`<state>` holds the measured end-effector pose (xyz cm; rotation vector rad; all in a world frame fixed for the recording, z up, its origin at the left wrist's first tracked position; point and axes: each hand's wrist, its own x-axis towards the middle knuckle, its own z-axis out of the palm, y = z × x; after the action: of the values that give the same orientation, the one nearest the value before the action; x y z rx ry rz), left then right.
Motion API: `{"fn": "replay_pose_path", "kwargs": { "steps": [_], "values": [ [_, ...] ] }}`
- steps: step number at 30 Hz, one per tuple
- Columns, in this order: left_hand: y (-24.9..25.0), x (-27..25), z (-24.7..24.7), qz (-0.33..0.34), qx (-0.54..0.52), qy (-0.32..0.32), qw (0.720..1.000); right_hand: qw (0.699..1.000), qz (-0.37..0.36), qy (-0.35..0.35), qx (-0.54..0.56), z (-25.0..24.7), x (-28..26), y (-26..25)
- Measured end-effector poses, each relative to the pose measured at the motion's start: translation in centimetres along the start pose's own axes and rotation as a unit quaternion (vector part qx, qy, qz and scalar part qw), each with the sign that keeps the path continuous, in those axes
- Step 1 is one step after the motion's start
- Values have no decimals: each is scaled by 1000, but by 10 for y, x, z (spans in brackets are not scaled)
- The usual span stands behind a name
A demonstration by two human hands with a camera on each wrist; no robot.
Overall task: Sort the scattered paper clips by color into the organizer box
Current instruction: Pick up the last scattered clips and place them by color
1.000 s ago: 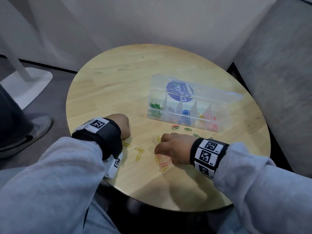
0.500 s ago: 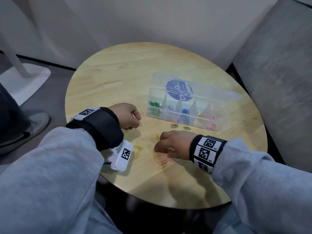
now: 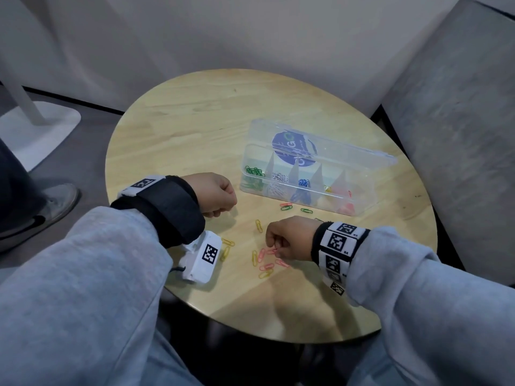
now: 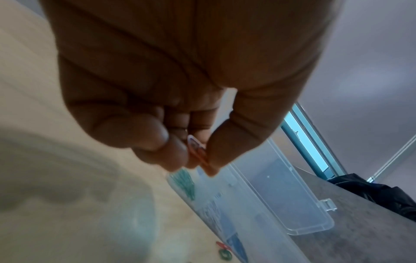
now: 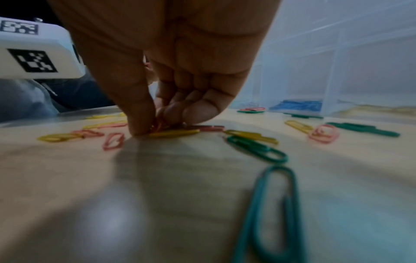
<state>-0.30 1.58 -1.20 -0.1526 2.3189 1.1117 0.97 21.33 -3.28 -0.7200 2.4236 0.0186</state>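
Two hands work at once here, and I read that as a way to save trips. My left hand [image 3: 216,194] is raised just off the round pale wooden table [image 3: 172,129], thumb and fingers pinching a small pink paper clip [image 4: 198,153], near the green end of the clear plastic organizer box [image 3: 365,207]; I judge it is carrying that clip toward a compartment. My right hand [image 3: 289,236] is down among the scattered pink and yellow paper clips [image 3: 264,260], its fingertips [image 5: 144,128] closed on what looks like another pink one against the tabletop. The box sits with its lid folded back, so each divided cell is open from above: green, white, blue, yellow and red already started. A few green clips [image 3: 306,210] lie just before its front wall.
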Motion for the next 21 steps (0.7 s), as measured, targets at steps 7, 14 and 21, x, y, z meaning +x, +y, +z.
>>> {"fn": "replay_pose_path", "kwargs": {
  "steps": [7,14,21],
  "values": [
    [18,-7,24,-51,-108,-66,991,999,21,-35,-35,-2,3,-3],
    [19,-6,53,28,243,-42,969,999,28,-7,-24,1,-3,-1],
    [18,-2,70,22,349,-33,936,970,72,124,195,-1,-26,26]
  ]
}}
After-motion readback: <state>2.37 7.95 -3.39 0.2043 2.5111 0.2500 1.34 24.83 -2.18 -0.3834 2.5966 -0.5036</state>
